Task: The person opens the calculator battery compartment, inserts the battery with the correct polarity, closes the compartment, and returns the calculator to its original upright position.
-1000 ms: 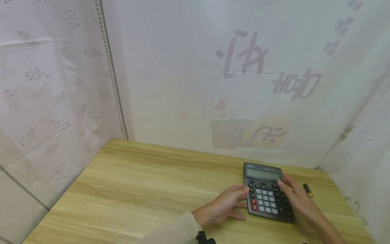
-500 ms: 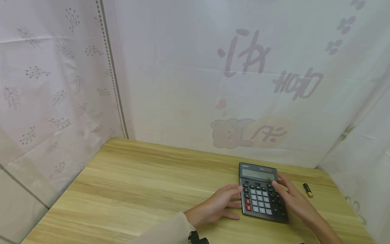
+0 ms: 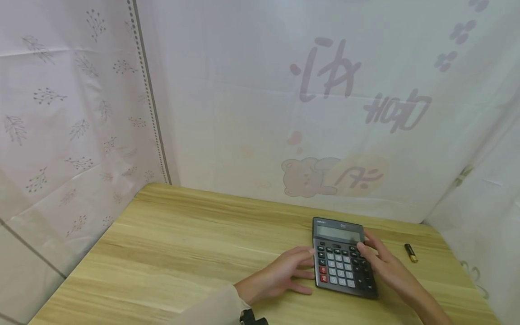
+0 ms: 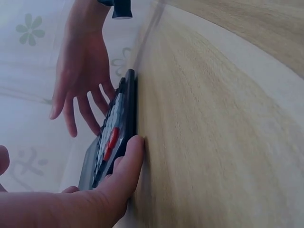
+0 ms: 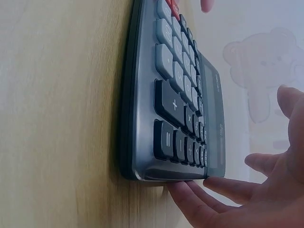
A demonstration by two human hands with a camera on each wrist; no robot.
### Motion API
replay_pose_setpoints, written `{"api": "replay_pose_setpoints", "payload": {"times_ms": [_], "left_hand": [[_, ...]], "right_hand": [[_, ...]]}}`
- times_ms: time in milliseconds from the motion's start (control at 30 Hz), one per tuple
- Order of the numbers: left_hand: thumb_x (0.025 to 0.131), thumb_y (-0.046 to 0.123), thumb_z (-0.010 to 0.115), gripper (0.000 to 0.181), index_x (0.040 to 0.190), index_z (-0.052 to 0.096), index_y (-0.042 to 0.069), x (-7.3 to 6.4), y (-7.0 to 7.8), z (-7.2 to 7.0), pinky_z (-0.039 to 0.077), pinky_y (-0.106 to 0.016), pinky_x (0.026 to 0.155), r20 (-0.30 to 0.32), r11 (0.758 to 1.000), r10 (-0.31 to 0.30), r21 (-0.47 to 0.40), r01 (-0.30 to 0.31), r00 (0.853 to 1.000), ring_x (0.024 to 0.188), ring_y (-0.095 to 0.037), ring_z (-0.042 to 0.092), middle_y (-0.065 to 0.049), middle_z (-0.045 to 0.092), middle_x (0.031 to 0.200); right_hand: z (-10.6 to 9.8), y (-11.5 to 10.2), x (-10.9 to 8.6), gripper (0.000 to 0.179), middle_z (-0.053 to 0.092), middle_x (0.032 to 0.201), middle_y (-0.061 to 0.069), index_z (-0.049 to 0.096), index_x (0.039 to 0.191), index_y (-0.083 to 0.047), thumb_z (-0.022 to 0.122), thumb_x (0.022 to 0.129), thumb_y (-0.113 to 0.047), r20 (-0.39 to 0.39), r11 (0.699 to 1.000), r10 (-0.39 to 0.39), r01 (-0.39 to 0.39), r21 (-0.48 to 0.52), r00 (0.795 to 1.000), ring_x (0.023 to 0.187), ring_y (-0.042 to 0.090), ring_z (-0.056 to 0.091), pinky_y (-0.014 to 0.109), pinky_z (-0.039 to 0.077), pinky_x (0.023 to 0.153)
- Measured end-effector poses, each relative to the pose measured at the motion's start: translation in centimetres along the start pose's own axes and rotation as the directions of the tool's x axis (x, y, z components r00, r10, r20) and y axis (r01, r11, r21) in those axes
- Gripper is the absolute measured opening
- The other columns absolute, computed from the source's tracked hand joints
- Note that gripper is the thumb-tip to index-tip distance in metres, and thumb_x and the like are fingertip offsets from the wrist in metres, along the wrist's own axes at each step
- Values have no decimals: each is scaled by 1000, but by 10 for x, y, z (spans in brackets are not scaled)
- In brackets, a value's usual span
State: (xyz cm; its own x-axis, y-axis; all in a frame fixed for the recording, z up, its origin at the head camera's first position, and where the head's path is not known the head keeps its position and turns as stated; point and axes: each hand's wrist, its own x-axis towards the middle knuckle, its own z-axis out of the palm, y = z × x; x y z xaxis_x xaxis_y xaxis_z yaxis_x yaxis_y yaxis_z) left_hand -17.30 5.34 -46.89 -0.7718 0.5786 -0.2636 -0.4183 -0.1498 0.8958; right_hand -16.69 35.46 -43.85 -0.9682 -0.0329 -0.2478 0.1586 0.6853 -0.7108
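Calculator is just sitting on the bench, left grip loose, fingers spread at its left edge, right grip relaxed against the other side. Battery's further right.

Calculator partly beyond the right wrist view's top edge

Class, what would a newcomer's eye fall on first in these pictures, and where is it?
The dark calculator with its red keys would probably draw the eye first, lying on the wooden table between the left hand and the right hand. Next might come the battery to the right of the right hand, then the pale bear printed on the sheet behind the table.
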Motion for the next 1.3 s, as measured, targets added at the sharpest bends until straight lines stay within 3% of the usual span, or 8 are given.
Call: {"api": "replay_pose_setpoints", "payload": {"times_ms": [233,467,633,933,1300], "left_hand": [[111,43,61,69,163,45,0,-6,1,-7,59,-68,95,-4,1000,-6,10,6,1000,126,-43,66,-25,60,147],[112,40,60,67,161,44,-4,-13,1,-15,58,-70,95,-6,1000,7,-4,-7,1000,127,-47,65,-28,59,146],[112,39,59,67,160,43,-5,-19,0,-22,58,-70,95,-14,1000,6,-8,-6,1000,126,-47,66,-26,61,144],[113,39,58,66,159,42,-6,-25,-2,-35,58,-70,95,-7,1000,-1,-12,1,1000,126,-48,66,-25,63,142],[112,40,57,68,159,41,-6,-34,4,-45,59,-70,94,-6,1000,-13,16,13,1000,124,-48,67,-26,63,141]], "right_hand": [[5,-6,-1,89,18,171,41,-1,177,-7,41,117,-58,-3,1000,2,-2,2,1000,150,64,35,65,49,112],[11,-9,-3,85,22,170,40,4,177,-7,44,118,-53,3,999,-19,19,30,1000,135,55,58,58,56,104],[15,-12,-6,84,24,170,40,6,177,-7,46,118,-51,8,999,-29,29,43,1000,129,49,64,59,56,104],[27,-18,-11,83,24,169,41,10,177,-6,50,118,-48,-3,996,-63,63,59,998,145,60,48,56,59,103],[34,-25,-13,82,26,169,41,12,176,-7,53,117,-47,12,994,-52,50,102,999,142,56,53,53,61,100]]}}
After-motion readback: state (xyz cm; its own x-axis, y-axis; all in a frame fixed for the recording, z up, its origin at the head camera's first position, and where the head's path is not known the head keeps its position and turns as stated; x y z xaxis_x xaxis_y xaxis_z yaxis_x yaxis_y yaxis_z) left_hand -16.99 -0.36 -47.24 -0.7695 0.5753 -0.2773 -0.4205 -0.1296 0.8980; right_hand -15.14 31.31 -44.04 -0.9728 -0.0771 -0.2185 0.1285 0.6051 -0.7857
